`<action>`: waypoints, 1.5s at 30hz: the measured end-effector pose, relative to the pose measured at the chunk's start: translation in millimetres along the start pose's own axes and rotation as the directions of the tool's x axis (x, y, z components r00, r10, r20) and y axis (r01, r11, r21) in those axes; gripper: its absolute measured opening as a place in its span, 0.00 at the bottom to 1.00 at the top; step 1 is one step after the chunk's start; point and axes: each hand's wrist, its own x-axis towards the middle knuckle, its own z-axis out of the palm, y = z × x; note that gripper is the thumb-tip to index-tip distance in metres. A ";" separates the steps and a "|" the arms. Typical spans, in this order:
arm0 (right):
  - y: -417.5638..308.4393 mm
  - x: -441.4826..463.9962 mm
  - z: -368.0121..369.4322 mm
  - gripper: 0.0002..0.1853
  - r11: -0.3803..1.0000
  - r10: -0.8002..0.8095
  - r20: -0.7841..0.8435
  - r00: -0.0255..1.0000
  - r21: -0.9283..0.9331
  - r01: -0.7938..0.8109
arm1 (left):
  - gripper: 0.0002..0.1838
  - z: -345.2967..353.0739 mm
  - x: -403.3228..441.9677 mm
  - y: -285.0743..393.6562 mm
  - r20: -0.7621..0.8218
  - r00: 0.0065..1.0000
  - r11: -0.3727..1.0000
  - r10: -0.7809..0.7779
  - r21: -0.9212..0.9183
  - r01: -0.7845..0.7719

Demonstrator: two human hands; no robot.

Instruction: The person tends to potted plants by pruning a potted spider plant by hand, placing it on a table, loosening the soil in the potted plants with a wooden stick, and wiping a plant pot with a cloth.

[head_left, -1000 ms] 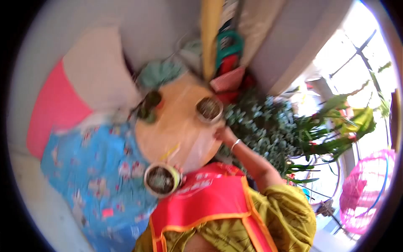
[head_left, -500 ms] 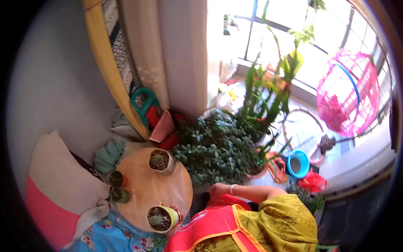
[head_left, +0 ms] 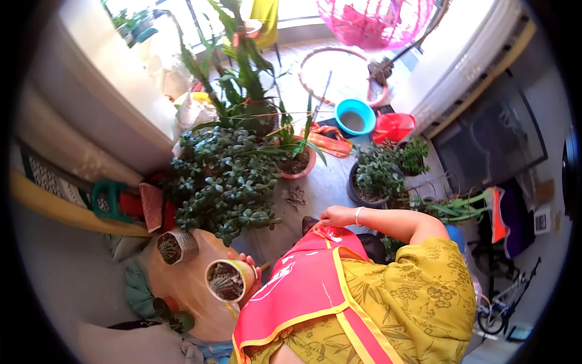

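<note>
My left hand is wrapped round the side of a pale green and white pot that holds soil and a small cactus. The pot is tilted toward the camera beside the round wooden table. My right hand, with a white bracelet at the wrist, is closed near the knees, against the red apron; what its fingers hold, if anything, is too small to name. A second cactus pot stands on the table, near the large leafy plant.
A large jade-like plant stands beyond the table. Further off are a potted plant, a blue basin, a red bag and a dark pot with a bushy plant. A pink basket hangs at the top; a bicycle is at the right.
The view has swung right, showing more floor and plants. My left hand still holds the cactus pot. My right hand has left the table's edge and is near the knees.
</note>
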 end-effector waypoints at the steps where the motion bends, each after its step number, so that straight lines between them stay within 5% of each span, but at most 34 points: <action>1: 9.6 -11.6 1.3 0.18 1.000 0.014 -0.010 1.000 0.022 -0.014 | 0.27 2.9 11.9 -3.1 -0.012 0.998 0.995 -0.063 -0.078 0.062; 3: 25.5 -31.8 3.0 0.15 0.995 0.103 -0.032 0.994 0.015 -0.103 | 0.22 6.4 35.6 -2.9 -0.088 0.978 0.982 -0.189 -0.024 0.187; 7: 56.9 -66.4 1.4 0.09 0.924 0.242 -0.108 0.964 0.330 -0.195 | 0.23 10.4 77.6 -21.4 -0.142 0.969 0.974 -0.204 0.067 0.215; 9: 79.0 -73.5 -2.4 0.09 0.905 0.241 -0.136 0.961 0.388 -0.172 | 0.39 9.9 95.5 -37.7 -0.037 0.984 0.984 -0.172 0.030 0.173; 12: 110.8 -71.6 -29.9 0.10 0.826 0.308 -0.130 0.943 0.529 -0.197 | 0.40 16.1 130.7 -59.3 -0.014 0.983 0.983 -0.182 0.034 0.182; 15: 148.6 -58.5 -64.1 0.11 0.862 0.263 -0.136 0.955 0.479 -0.169 | 0.39 20.9 161.1 -81.4 -0.018 0.985 0.985 -0.170 0.018 0.171; 17: 180.2 -46.4 -88.8 0.12 0.964 0.099 -0.277 0.956 0.267 -0.023 | 0.39 16.0 180.7 -100.3 -0.035 0.992 0.989 -0.123 -0.090 0.120; 18: 190.4 -40.4 -110.4 0.10 0.973 0.093 -0.220 0.971 0.228 -0.041 | 0.37 24.4 192.4 -114.4 0.024 0.998 0.998 -0.066 -0.006 0.066; 23: 208.0 -3.2 -207.1 0.11 0.898 0.138 -0.341 0.930 0.439 0.027 | 0.37 63.7 241.1 -150.0 0.132 0.989 0.992 0.066 0.095 -0.078; 29: 193.8 25.6 -271.4 0.09 0.895 0.008 -0.519 0.854 0.384 0.225 | 0.37 92.9 290.6 -152.9 0.149 0.988 0.998 0.040 0.032 -0.045; 33: 188.6 25.9 -291.2 0.10 0.865 0.009 -0.404 0.915 0.461 0.196 | 0.35 107.0 325.6 -152.4 0.182 0.981 0.996 0.068 0.036 -0.076; 38: 192.8 48.2 -340.7 0.10 0.949 0.016 -0.379 0.925 0.298 0.106 | 0.30 121.0 356.0 -150.2 0.118 0.988 0.981 0.103 0.152 -0.120; 41: 221.4 93.5 -371.8 0.09 0.958 -0.203 -0.485 0.851 0.080 0.274 | 0.33 123.6 383.6 -144.0 0.177 0.974 0.960 0.140 0.215 -0.177; 42: 209.5 95.0 -392.2 0.08 0.941 -0.065 -0.392 0.918 0.283 0.187 | 0.33 126.3 392.5 -144.3 0.185 0.969 0.942 0.165 0.262 -0.210; 45: 282.7 154.9 -419.6 0.09 0.942 -0.069 -0.255 0.965 0.301 0.147 | 0.32 142.4 415.2 -154.7 0.127 0.943 0.878 0.308 0.343 -0.334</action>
